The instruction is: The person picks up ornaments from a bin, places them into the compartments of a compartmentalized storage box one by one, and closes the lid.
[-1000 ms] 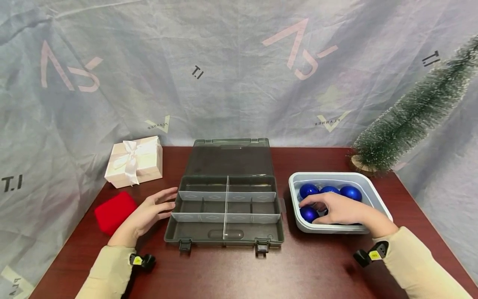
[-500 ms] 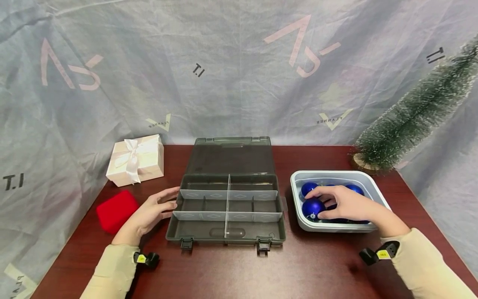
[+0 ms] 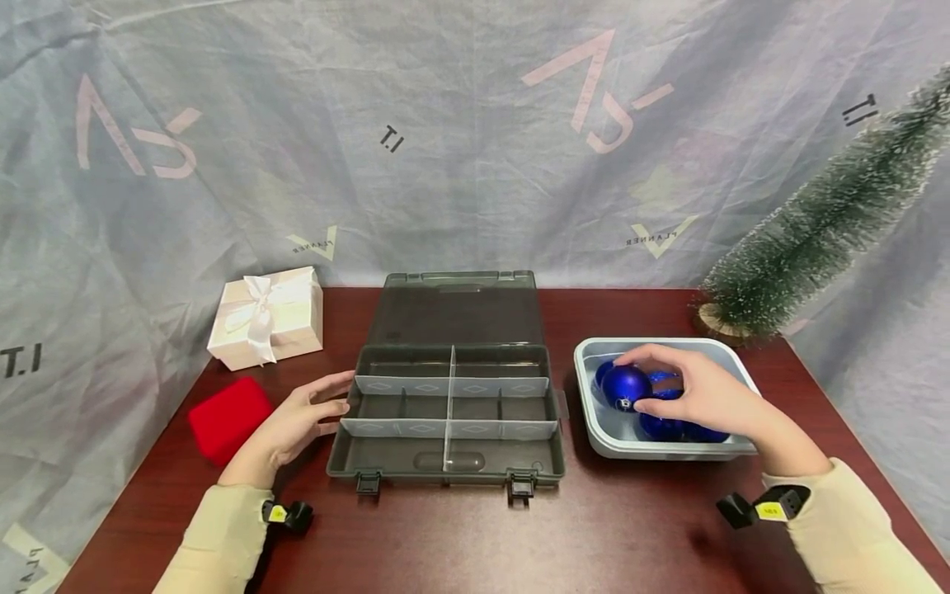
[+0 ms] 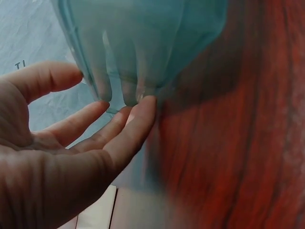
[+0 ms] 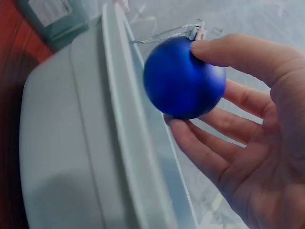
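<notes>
A matte blue Christmas ball is pinched between the thumb and fingers of my right hand, over the light-grey plastic tub. In the right wrist view the ball shows its silver cap and a loop of cord beside the thumb. Several more blue balls lie in the tub, partly hidden by the hand. At the left side of a smoky, see-through compartment box, my left hand touches the wall with straight, relaxed fingertips. The box's lid lies back, and thin dividers split its inside.
A red box sits left of the left forearm, with a white gift box with a ribbon bow behind it. At the back right stands a small frosted Christmas tree. Grey cloth hangs behind the table.
My right hand has taken hold of a blue ball among the others and lifted it up within the tub. The left hand has stayed at the box's side.
</notes>
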`<move>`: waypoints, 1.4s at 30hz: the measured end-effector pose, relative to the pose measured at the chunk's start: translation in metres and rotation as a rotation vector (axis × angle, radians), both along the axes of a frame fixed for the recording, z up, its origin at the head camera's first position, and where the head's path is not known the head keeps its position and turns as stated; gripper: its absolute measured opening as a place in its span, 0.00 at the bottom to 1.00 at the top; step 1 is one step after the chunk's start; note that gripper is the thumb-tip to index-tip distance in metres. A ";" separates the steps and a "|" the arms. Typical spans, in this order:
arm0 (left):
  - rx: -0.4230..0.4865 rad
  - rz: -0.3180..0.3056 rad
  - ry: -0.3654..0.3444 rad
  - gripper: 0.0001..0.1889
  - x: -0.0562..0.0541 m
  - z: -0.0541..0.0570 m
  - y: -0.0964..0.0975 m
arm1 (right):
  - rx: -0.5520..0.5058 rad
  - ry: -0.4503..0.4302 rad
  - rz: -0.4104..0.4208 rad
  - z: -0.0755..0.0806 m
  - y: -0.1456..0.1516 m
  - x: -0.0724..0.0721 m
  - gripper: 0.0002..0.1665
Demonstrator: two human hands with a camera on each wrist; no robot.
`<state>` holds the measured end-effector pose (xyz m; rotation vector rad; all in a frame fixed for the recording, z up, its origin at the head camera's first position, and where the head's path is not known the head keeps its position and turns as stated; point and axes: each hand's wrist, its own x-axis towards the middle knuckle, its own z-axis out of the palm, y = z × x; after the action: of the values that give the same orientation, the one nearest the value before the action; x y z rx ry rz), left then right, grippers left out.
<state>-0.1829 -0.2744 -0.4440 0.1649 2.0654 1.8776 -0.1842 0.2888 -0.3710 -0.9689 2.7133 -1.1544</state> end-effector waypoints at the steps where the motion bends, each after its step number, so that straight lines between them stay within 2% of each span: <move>1: -0.002 0.001 -0.001 0.34 0.000 0.000 0.000 | -0.002 0.019 -0.009 0.002 -0.003 0.000 0.31; 6: -0.010 0.005 -0.009 0.34 0.000 0.002 0.000 | -0.033 0.079 -0.059 0.006 -0.024 0.001 0.31; 13: 0.001 0.010 -0.015 0.34 0.001 0.003 0.002 | -0.149 0.079 -0.071 0.010 -0.059 0.001 0.31; 21: 0.006 0.019 -0.016 0.34 0.000 0.001 0.003 | -0.209 0.043 -0.123 0.012 -0.102 0.002 0.31; 27: 0.005 0.024 -0.027 0.34 0.001 0.001 0.001 | -0.285 -0.008 -0.059 0.012 -0.140 0.000 0.31; 29: 0.005 0.024 -0.029 0.34 0.001 0.001 0.001 | -0.308 0.001 -0.034 0.011 -0.153 -0.002 0.30; 35: 0.007 0.022 -0.031 0.34 0.001 0.001 0.002 | -0.281 0.071 -0.023 0.007 -0.187 -0.008 0.30; 42: 0.000 0.022 -0.034 0.34 0.000 0.001 0.002 | -0.242 0.057 -0.035 0.006 -0.220 -0.022 0.28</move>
<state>-0.1825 -0.2723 -0.4428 0.1097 2.0527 1.8805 -0.2062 0.0689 -0.3652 -0.9981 2.6886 -1.5123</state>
